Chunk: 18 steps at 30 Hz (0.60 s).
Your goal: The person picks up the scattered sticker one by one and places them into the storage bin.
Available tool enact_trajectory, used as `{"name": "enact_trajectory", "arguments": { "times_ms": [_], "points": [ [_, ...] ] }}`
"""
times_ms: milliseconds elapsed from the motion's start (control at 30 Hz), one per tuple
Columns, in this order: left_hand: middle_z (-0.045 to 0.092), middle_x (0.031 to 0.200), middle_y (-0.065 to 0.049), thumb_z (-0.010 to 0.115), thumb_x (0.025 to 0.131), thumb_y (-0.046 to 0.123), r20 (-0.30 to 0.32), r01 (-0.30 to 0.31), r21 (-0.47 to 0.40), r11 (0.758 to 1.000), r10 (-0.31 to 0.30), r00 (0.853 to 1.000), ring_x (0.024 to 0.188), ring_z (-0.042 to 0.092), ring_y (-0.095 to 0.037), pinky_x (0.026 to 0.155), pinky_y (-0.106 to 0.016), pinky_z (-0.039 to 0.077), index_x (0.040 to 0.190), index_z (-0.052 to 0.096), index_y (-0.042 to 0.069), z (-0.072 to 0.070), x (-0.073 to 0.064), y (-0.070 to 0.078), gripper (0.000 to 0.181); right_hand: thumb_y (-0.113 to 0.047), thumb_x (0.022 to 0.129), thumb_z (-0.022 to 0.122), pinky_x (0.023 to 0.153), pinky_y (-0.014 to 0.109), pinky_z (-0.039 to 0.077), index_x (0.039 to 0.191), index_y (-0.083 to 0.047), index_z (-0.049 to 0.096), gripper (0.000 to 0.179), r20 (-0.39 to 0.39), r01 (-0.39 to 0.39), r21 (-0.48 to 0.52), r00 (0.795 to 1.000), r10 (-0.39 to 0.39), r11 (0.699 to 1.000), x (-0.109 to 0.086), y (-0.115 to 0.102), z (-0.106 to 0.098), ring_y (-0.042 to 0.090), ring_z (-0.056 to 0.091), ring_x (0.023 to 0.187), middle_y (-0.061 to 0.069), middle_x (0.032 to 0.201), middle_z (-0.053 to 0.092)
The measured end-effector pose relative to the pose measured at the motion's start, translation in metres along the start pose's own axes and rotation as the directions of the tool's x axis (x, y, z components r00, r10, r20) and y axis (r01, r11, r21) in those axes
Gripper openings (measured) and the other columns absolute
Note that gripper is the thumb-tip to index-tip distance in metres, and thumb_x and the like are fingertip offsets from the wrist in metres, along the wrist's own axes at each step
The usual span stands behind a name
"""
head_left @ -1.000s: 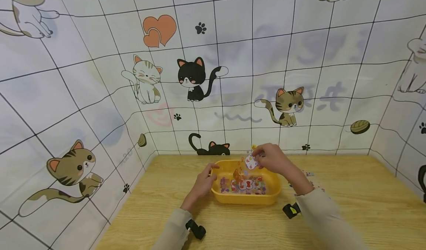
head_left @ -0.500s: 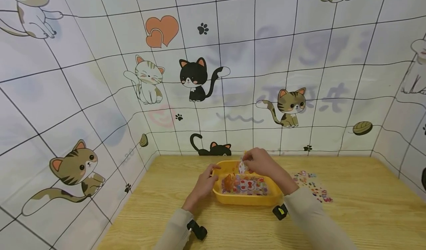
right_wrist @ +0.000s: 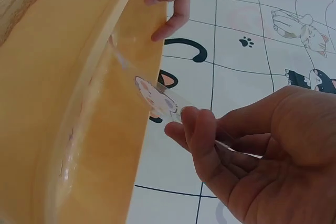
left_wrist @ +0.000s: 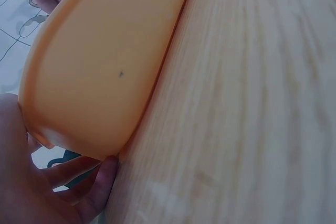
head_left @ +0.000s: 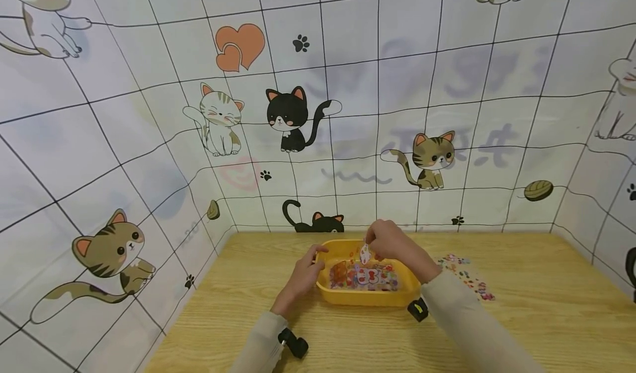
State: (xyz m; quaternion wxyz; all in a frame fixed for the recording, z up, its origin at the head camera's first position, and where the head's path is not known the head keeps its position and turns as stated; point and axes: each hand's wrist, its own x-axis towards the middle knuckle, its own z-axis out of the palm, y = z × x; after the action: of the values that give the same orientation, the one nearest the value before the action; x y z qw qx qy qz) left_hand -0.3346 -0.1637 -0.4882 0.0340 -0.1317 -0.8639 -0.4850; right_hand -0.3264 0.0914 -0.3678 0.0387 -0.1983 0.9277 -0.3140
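A yellow plastic basin [head_left: 367, 298] stands on the table, with several clear sheets of colourful cartoon stickers [head_left: 367, 276] lying inside. My left hand [head_left: 305, 271] grips the basin's left end; in the left wrist view its fingers [left_wrist: 100, 187] curl under the outer wall. Over the back half of the basin, my right hand [head_left: 392, 243] pinches a clear sticker sheet [right_wrist: 157, 98] between thumb and fingers. The sheet carries a white cartoon figure and hangs tilted, its lower end reaching down inside the basin wall.
Another clear sheet with small coloured stickers [head_left: 467, 276] lies on the wooden table [head_left: 238, 284] right of the basin. A cat-printed cloth wall [head_left: 358, 130] rises behind the table. Black wrist cameras [head_left: 418, 309] sit on both sleeves.
My right hand has moved left and slightly inward over the basin with the sticker sheet, which now hangs lower. The sheet on the table's right has come into view. My left hand stays put.
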Motion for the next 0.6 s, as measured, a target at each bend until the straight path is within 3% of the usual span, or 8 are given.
{"name": "enact_trajectory", "arguments": {
  "times_ms": [233, 433, 600],
  "points": [
    [0.067, 0.121, -0.017, 0.047, 0.100, 0.016, -0.004, -0.018, 0.023, 1.000, 0.018, 1.000, 0.096, 0.062, -0.020, 0.078, -0.032, 0.050, 0.134, 0.058, 0.017, 0.0004, 0.0000, -0.0022, 0.036, 0.008, 0.090, 0.056, 0.061, 0.033, 0.059, 0.105, 0.006, 0.076, 0.024, 0.032, -0.031, -0.043, 0.999, 0.032, 0.999, 0.0034, 0.0054, 0.0020, 0.020, 0.070, 0.055, 0.024, 0.109, 0.075],
    [0.066, 0.124, -0.018, 0.048, 0.099, 0.015, -0.011, -0.035, 0.035, 0.999, 0.035, 0.999, 0.099, 0.062, -0.022, 0.079, -0.034, 0.050, 0.132, 0.058, 0.018, 0.0001, 0.0024, -0.0046, 0.035, 0.003, 0.094, 0.056, 0.057, 0.032, 0.057, 0.097, 0.004, 0.079, 0.023, 0.060, -0.013, -0.086, 0.998, 0.019, 0.996, 0.0026, 0.0041, 0.0028, 0.019, 0.063, 0.047, 0.018, 0.069, 0.072],
    [0.066, 0.124, -0.018, 0.048, 0.099, 0.015, -0.011, -0.044, 0.028, 0.999, 0.044, 0.999, 0.099, 0.062, -0.022, 0.079, -0.035, 0.050, 0.132, 0.059, 0.018, -0.0001, 0.0030, -0.0046, 0.035, 0.004, 0.094, 0.058, 0.053, 0.028, 0.052, 0.098, 0.004, 0.078, 0.020, 0.080, -0.024, -0.103, 0.996, 0.033, 0.994, 0.0028, 0.0050, 0.0030, 0.027, 0.068, 0.057, 0.017, 0.086, 0.076]
  ]
}}
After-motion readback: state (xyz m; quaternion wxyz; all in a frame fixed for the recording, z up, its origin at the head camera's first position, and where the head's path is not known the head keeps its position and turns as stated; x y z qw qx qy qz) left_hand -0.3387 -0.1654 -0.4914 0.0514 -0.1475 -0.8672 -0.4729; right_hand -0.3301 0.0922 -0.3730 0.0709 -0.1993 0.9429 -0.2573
